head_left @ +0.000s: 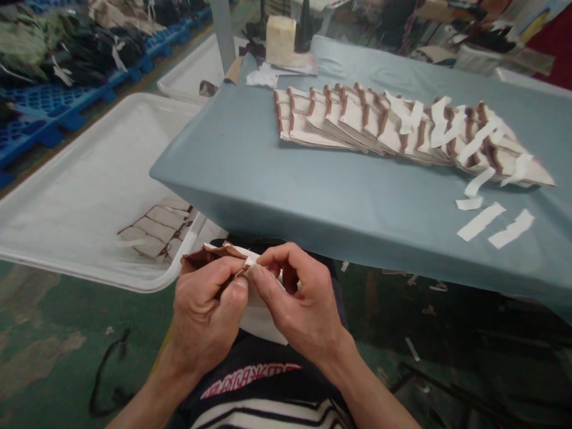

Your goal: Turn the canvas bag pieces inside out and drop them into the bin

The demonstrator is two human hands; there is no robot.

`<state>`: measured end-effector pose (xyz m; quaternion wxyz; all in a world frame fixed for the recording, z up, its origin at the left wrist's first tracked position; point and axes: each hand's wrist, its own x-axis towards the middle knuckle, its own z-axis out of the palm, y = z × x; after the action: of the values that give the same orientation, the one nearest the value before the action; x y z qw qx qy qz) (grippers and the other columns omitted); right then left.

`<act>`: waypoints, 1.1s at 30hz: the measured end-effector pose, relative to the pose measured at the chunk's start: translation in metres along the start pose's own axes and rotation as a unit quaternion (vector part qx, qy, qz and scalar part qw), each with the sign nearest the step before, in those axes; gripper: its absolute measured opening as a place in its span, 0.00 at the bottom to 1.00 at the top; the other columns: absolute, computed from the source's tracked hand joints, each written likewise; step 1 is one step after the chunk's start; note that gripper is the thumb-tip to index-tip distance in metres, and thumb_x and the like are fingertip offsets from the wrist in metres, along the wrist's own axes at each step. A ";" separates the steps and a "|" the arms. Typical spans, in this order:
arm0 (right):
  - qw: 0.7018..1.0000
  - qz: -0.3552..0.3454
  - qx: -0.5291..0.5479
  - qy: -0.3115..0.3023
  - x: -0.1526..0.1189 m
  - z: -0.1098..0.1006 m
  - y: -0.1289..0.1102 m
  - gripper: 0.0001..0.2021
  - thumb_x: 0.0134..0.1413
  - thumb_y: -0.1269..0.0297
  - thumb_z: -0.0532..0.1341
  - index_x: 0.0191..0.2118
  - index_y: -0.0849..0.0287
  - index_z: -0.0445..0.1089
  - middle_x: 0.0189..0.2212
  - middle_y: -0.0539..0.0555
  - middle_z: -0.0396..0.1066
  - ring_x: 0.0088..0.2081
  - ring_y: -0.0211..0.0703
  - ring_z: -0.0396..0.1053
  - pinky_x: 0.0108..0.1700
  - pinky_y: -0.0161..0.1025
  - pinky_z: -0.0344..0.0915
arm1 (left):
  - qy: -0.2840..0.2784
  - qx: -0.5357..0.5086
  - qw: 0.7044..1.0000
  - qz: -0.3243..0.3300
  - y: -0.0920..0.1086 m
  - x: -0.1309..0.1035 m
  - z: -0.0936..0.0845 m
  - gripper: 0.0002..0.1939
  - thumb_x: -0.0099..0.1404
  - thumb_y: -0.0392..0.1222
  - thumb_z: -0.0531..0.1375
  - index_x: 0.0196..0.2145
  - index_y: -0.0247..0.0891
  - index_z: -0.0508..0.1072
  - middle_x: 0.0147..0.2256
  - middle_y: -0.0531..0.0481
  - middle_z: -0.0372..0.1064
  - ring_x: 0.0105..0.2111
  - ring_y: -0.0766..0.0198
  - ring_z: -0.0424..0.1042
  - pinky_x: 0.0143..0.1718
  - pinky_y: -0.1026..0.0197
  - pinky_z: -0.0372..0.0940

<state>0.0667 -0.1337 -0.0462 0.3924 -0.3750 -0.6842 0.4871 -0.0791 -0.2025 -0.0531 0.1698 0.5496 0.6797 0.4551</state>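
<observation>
Over my lap, my left hand (208,304) and my right hand (301,292) meet at the edge of a cream and brown fabric piece (263,319). The left thumb and fingers pinch its brown edging. Close beside them, my right thumb and index finger are pressed together on a small white bit (250,262) at that edge; whether it is a strip or part of the cloth, I cannot tell. My hands cover much of the fabric piece. On the table ahead, a row of overlapping cream fabric pieces (322,128) with brown edging lies fanned out.
A blue-grey covered table (223,161) stands ahead, its near edge just beyond my hands. Loose white strips (480,220) lie at its right. On the left, a white tub (89,155) holds similar fabric pieces (156,229). Behind it are blue pallets (49,104) with dark cloth.
</observation>
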 end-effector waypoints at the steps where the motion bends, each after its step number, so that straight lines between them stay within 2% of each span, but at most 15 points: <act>1: 0.997 0.053 0.042 -0.031 0.002 -0.004 -0.002 0.08 0.66 0.60 0.69 0.36 0.56 0.75 0.27 0.45 0.70 0.24 0.34 0.59 0.28 0.35 0.56 | 0.001 -0.011 1.000 0.014 0.000 0.000 0.000 0.17 0.73 0.40 0.57 0.31 0.42 0.83 0.26 0.54 0.76 0.25 0.60 0.70 0.33 0.58 0.68; 3: 0.978 0.142 0.123 -0.086 0.007 -0.011 -0.006 0.13 0.61 0.54 0.71 0.35 0.56 0.72 0.25 0.44 0.66 0.25 0.34 0.57 0.27 0.34 0.54 | 0.003 -0.028 0.999 0.046 0.001 0.000 0.001 0.15 0.72 0.38 0.57 0.29 0.42 0.80 0.25 0.55 0.73 0.23 0.62 0.68 0.30 0.59 0.66; 6: 0.938 0.219 0.225 -0.147 0.015 -0.017 -0.002 0.20 0.54 0.49 0.76 0.32 0.55 0.68 0.24 0.43 0.63 0.26 0.34 0.56 0.28 0.33 0.54 | 0.001 -0.023 0.996 0.083 0.003 0.001 0.001 0.13 0.71 0.35 0.57 0.30 0.42 0.77 0.27 0.56 0.73 0.25 0.63 0.69 0.31 0.59 0.64; 8: 0.905 0.252 0.292 -0.179 0.018 -0.017 0.008 0.23 0.49 0.48 0.79 0.31 0.55 0.67 0.23 0.41 0.61 0.25 0.33 0.54 0.28 0.32 0.53 | -0.002 -0.025 0.994 0.102 0.004 0.001 0.003 0.13 0.71 0.34 0.57 0.30 0.42 0.75 0.27 0.56 0.71 0.26 0.63 0.69 0.32 0.59 0.63; 12: 0.810 0.312 0.424 -0.257 0.013 -0.004 0.038 0.27 0.42 0.45 0.81 0.28 0.55 0.66 0.20 0.40 0.58 0.22 0.31 0.48 0.24 0.33 0.45 | -0.024 -0.055 0.995 0.085 0.012 0.001 0.007 0.15 0.71 0.32 0.55 0.26 0.41 0.68 0.24 0.58 0.64 0.24 0.65 0.64 0.29 0.59 0.59; 15: 0.785 0.295 0.486 -0.248 0.002 0.007 0.052 0.30 0.41 0.42 0.81 0.29 0.54 0.63 0.20 0.39 0.55 0.21 0.31 0.44 0.23 0.33 0.43 | -0.050 -0.102 0.990 0.080 0.020 0.004 0.008 0.15 0.70 0.32 0.52 0.25 0.41 0.65 0.23 0.59 0.61 0.23 0.67 0.62 0.29 0.59 0.58; 18: 0.799 0.249 0.501 -0.221 -0.007 0.009 0.051 0.31 0.46 0.38 0.78 0.29 0.52 0.59 0.20 0.39 0.52 0.20 0.32 0.44 0.22 0.32 0.46 | -0.091 -0.148 0.982 0.073 0.023 0.008 0.006 0.14 0.68 0.32 0.51 0.25 0.41 0.65 0.23 0.59 0.61 0.23 0.67 0.62 0.29 0.61 0.59; 20: 0.825 0.218 0.472 -0.224 -0.008 0.002 0.044 0.30 0.51 0.38 0.76 0.30 0.51 0.58 0.20 0.39 0.52 0.20 0.32 0.46 0.23 0.32 0.49 | -0.123 -0.165 0.977 0.053 0.023 0.011 0.005 0.15 0.68 0.33 0.52 0.24 0.41 0.66 0.23 0.58 0.62 0.23 0.67 0.63 0.29 0.61 0.59; 22: 0.868 0.178 0.405 -0.226 -0.004 -0.010 0.036 0.27 0.58 0.40 0.73 0.32 0.51 0.58 0.21 0.39 0.55 0.20 0.33 0.49 0.24 0.32 0.52 | -0.145 -0.178 0.973 0.032 0.020 0.014 0.003 0.16 0.69 0.36 0.52 0.24 0.41 0.69 0.23 0.57 0.64 0.24 0.66 0.64 0.27 0.61 0.59; 24: 0.928 0.124 0.285 -0.206 0.003 -0.023 0.029 0.20 0.64 0.47 0.70 0.34 0.52 0.62 0.22 0.40 0.59 0.22 0.34 0.53 0.25 0.32 0.54 | -0.146 -0.184 0.972 0.018 0.018 0.017 0.000 0.15 0.68 0.37 0.53 0.24 0.40 0.71 0.23 0.56 0.65 0.23 0.65 0.64 0.25 0.62 0.59; 26: 0.979 0.054 0.136 -0.143 0.010 -0.035 0.024 0.10 0.65 0.59 0.67 0.37 0.53 0.67 0.23 0.41 0.61 0.23 0.34 0.56 0.27 0.32 0.56 | -0.143 -0.174 0.974 0.008 0.015 0.019 -0.003 0.15 0.68 0.37 0.53 0.25 0.40 0.74 0.23 0.57 0.66 0.23 0.65 0.64 0.24 0.62 0.58; 27: 0.992 0.015 0.071 -0.101 0.014 -0.040 0.022 0.05 0.64 0.63 0.66 0.39 0.54 0.68 0.24 0.41 0.64 0.24 0.35 0.59 0.28 0.32 0.58 | -0.150 -0.164 0.975 0.008 0.014 0.020 -0.006 0.15 0.68 0.37 0.53 0.26 0.40 0.75 0.23 0.56 0.68 0.23 0.65 0.64 0.24 0.62 0.58; 30: 0.993 -0.112 -0.023 -0.035 0.024 -0.049 0.013 0.07 0.64 0.68 0.64 0.47 0.54 0.72 0.35 0.50 0.80 0.34 0.41 0.77 0.41 0.38 0.73 | -0.183 -0.132 0.973 0.038 0.013 0.023 -0.014 0.16 0.69 0.36 0.53 0.28 0.40 0.77 0.24 0.55 0.72 0.24 0.63 0.67 0.26 0.62 0.60; 32: 0.973 -0.209 -0.047 -0.081 0.032 -0.052 0.003 0.12 0.66 0.65 0.65 0.53 0.55 0.73 0.49 0.58 0.84 0.49 0.48 0.81 0.55 0.45 0.76 | -0.190 -0.112 0.973 0.063 0.015 0.024 -0.021 0.14 0.69 0.35 0.53 0.29 0.41 0.76 0.26 0.55 0.74 0.26 0.63 0.69 0.27 0.62 0.61; 33: 0.958 -0.252 -0.064 -0.119 0.036 -0.053 -0.002 0.14 0.66 0.63 0.66 0.55 0.55 0.73 0.52 0.59 0.84 0.53 0.50 0.81 0.60 0.48 0.74 | -0.189 -0.103 0.974 0.072 0.017 0.025 -0.024 0.13 0.68 0.35 0.54 0.29 0.41 0.76 0.27 0.55 0.75 0.27 0.62 0.70 0.27 0.62 0.61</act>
<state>0.0993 -0.0825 -0.0271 0.3936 -0.1536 -0.8279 0.3688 -0.0957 -0.1905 -0.0201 0.3177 0.6526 0.5433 0.4219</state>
